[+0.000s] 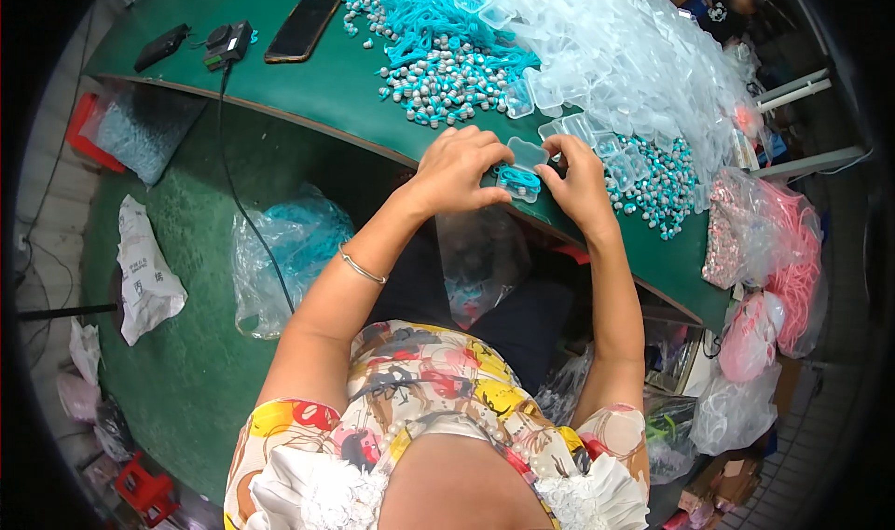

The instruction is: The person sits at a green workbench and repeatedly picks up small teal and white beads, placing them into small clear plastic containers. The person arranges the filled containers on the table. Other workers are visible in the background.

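Between the two hands, at the near edge of the green bench [308, 82], sits a small clear plastic case [522, 168] with its lid up and a turquoise cord piece [516, 178] lying in its lower half. The left hand [457, 169] curls over the case's left side, fingers bent and pinching its edge; the right hand [578, 178] closes on the right side the same way, thumb toward the case. Both forearms rise from the lower edge and meet at the case, the left wrist wearing a thin bracelet [362, 269].

Just beyond the hands lies a heap of turquoise cords with grey beads [438, 55], and beyond the right hand a big drift of empty clear cases [615, 45], with more beaded pieces [657, 185] close to the right of that hand. Far beyond the left hand rest a dark phone [300, 28], a small black device with a cable [228, 43] and a flat black object [160, 47].

Below the hands, under the bench edge, hangs a clear bag [480, 260] with some turquoise pieces at its bottom. Left of the left arm, on the floor, a clear bag of turquoise items [284, 250] and a white printed sack [144, 274] lie near each other. Well right of the right hand are bags of pink cords [788, 260].
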A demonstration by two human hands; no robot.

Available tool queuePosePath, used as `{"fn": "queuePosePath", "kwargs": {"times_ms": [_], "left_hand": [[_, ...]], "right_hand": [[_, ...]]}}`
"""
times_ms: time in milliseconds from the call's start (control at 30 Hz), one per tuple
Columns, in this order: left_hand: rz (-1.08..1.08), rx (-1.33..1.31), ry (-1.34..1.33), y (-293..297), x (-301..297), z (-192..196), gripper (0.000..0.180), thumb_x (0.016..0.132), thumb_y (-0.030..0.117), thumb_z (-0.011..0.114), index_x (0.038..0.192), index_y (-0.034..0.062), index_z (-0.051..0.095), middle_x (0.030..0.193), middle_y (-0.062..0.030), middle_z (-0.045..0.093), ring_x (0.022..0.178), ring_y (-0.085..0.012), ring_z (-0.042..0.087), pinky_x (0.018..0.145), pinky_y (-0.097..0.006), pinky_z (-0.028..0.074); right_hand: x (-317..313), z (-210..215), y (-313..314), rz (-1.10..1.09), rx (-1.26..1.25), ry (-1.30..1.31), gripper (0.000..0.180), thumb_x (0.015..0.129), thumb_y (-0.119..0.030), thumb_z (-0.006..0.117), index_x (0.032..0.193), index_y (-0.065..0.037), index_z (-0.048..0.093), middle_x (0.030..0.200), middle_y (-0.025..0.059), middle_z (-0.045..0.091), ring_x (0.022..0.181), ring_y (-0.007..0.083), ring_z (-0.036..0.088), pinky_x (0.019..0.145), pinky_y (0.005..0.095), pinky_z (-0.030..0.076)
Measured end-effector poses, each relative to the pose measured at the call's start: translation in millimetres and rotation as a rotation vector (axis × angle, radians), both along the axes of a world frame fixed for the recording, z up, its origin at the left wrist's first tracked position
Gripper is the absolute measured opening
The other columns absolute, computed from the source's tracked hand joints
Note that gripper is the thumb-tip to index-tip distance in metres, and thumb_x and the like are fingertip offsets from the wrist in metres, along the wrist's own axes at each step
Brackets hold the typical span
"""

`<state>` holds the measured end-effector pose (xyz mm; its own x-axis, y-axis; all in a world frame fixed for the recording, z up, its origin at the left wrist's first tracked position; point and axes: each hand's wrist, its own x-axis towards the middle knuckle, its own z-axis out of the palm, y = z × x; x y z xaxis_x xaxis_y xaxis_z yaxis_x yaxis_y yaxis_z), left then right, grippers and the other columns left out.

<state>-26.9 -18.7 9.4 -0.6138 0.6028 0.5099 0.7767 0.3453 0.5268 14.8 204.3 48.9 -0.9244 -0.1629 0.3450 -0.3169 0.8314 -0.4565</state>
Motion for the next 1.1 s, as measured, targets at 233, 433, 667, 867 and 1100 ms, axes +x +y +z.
{"fn": "queuePosePath", "kwargs": {"times_ms": [233, 433, 667, 867, 1100], "left_hand": [[-0.041, 0.040, 0.074, -2.2, 7.0, 8.9, 0.042, 0.072, 0.029, 0.082, 0.110, 0.0183, 0.068, 0.101, -0.0046, 0.057, 0.092, -0.0245, 0.058, 0.076, -0.038, 0.042], [-0.078, 0.023, 0.181, -0.9, 12.8, 3.0, 0.034, 0.074, 0.020, 0.079, 0.107, 0.0209, 0.070, 0.100, -0.0054, 0.057, 0.093, -0.0246, 0.058, 0.074, -0.039, 0.043], [-0.045, 0.014, 0.177, -0.8, 18.8, 6.4, 0.028, 0.078, 0.019, 0.077, 0.104, 0.0173, 0.069, 0.100, -0.0076, 0.057, 0.092, -0.0266, 0.058, 0.074, -0.039, 0.044], [0.016, -0.020, 0.186, 2.4, 27.2, 7.8, 0.030, 0.077, 0.018, 0.076, 0.105, 0.0173, 0.068, 0.099, -0.0074, 0.057, 0.090, -0.0268, 0.058, 0.074, -0.040, 0.045], [0.095, 0.028, 0.171, 2.9, 33.6, 11.2, 0.043, 0.076, 0.019, 0.077, 0.115, 0.0132, 0.060, 0.101, -0.0082, 0.058, 0.090, -0.0277, 0.058, 0.073, -0.040, 0.045]], "right_hand": [[13.5, -0.6, -4.4, 0.064, -0.020, 0.221, 0.022, 0.075, 0.004, 0.073, 0.094, -0.001, 0.062, 0.089, 0.0139, 0.064, 0.083, 0.0348, 0.063, 0.072, 0.0418, 0.050], [17.9, -4.3, -5.1, 0.082, -0.011, 0.276, 0.020, 0.075, 0.004, 0.072, 0.092, -0.002, 0.061, 0.089, 0.0135, 0.064, 0.084, 0.0353, 0.063, 0.072, 0.0424, 0.050], [22.8, -7.8, -9.5, 0.076, 0.003, 0.353, 0.020, 0.076, 0.004, 0.071, 0.093, -0.002, 0.062, 0.090, 0.0141, 0.064, 0.085, 0.0352, 0.063, 0.073, 0.0426, 0.051], [26.8, -9.5, -12.3, 0.076, 0.005, 0.401, 0.019, 0.077, 0.004, 0.071, 0.093, -0.002, 0.062, 0.090, 0.0146, 0.065, 0.085, 0.0351, 0.063, 0.073, 0.0423, 0.051], [35.7, -13.0, -19.2, 0.068, -0.059, 0.411, 0.018, 0.077, 0.006, 0.069, 0.093, -0.001, 0.063, 0.094, 0.0148, 0.067, 0.087, 0.0345, 0.065, 0.076, 0.0412, 0.053]]}}
